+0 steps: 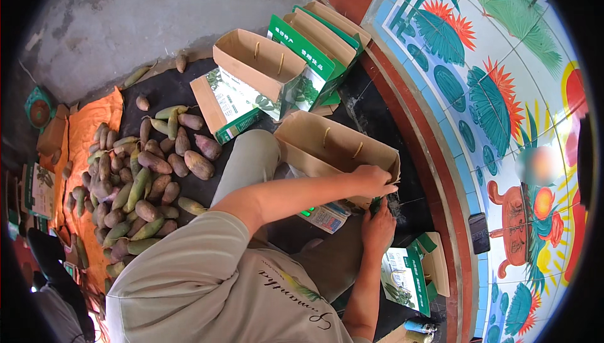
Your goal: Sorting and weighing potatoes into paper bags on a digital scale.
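A seated worker leaned over an open carton, its long brown rim tilted across the space in front of the knees and two yellow cord loops hanging from one inner wall. A bent knee stood just beside the carton's left end, leaving little room there; past its right end, a strip of dark floor ran to the red-brown border of a painted tile wall. Beyond the far rim, more cartons stood crowded together, while a heap of radishes spread over dark sheeting and orange cloth to the left.

The left hand was at the carton's near right corner, its fingers bent and drawn in to a narrow spread; whether they pinched the cardboard could not be told. The right hand was just below, narrowly curled at the carton's lower edge, its hold partly hidden.

A pale device with a green-lit display lay near the left forearm. A green-and-white carton rested near the right forearm, and a phone sat by the border.
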`<act>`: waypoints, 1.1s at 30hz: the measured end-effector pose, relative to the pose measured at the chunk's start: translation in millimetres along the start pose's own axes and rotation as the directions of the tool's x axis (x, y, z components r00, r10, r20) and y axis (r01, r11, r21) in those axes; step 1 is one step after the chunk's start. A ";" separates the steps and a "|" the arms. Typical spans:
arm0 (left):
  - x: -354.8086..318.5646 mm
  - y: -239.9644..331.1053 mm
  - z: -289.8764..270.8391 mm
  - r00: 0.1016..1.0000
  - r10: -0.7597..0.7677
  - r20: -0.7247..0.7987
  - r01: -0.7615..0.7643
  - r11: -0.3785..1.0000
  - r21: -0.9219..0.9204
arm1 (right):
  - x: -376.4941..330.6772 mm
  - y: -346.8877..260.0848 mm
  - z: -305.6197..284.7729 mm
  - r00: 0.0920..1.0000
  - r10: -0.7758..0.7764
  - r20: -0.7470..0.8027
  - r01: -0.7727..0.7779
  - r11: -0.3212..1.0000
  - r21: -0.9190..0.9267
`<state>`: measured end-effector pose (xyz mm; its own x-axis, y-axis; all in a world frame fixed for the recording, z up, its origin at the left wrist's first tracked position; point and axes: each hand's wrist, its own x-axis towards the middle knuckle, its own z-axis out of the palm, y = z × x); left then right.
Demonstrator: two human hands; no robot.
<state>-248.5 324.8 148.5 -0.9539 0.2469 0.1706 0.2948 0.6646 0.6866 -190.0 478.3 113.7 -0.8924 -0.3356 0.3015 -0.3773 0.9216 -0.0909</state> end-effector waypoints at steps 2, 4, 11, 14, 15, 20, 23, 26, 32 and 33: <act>-11.0 -23.2 -6.9 0.995 0.031 0.096 -0.037 0.997 0.063 | 0.5 -0.8 -1.9 0.998 0.042 0.042 -0.040 0.999 -0.034; -24.9 -52.8 -14.7 0.976 0.077 0.204 -0.112 0.979 0.168 | -1.3 3.3 1.4 1.000 0.025 0.012 -0.024 0.998 -0.056; -37.8 -105.9 -25.7 0.941 -0.213 0.264 0.073 0.887 0.456 | 0.3 0.9 3.2 0.998 0.055 -0.021 -0.056 0.997 -0.056; -40.2 -101.4 -13.9 0.967 -0.109 0.229 -0.012 0.883 0.470 | -1.6 2.3 6.6 0.996 0.054 -0.075 -0.059 0.995 -0.077; -42.5 -100.2 -9.2 0.977 -0.058 0.204 -0.047 0.878 0.476 | -2.2 2.8 6.2 0.995 0.055 -0.078 -0.062 0.995 -0.080; -44.3 -97.1 12.6 0.983 0.127 0.130 -0.176 0.846 0.503 | -4.9 0.3 -1.9 0.994 0.066 -0.087 -0.070 0.997 -0.046; -38.8 -89.9 22.5 0.982 0.129 0.137 -0.182 0.832 0.524 | -8.2 2.7 -3.2 0.994 0.050 -0.094 -0.056 0.997 -0.060; -34.2 -82.9 32.5 0.972 0.116 0.205 -0.210 0.821 0.531 | -9.6 3.7 -4.2 0.990 -0.008 -0.143 -0.002 0.997 -0.072; -35.2 -98.5 46.8 0.959 0.076 0.273 -0.216 0.820 0.531 | -7.8 1.8 -6.4 0.998 0.035 -0.058 -0.040 0.996 -0.079; -36.5 -98.4 46.4 0.964 0.096 0.250 -0.218 0.824 0.522 | -7.4 2.3 -6.9 0.998 0.040 -0.057 -0.044 0.996 -0.078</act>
<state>-240.1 283.1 41.9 -0.8767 0.4779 0.0542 0.4801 0.8626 0.1596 -182.5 484.2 117.8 -0.8913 -0.2870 0.3510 -0.3171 0.9479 -0.0301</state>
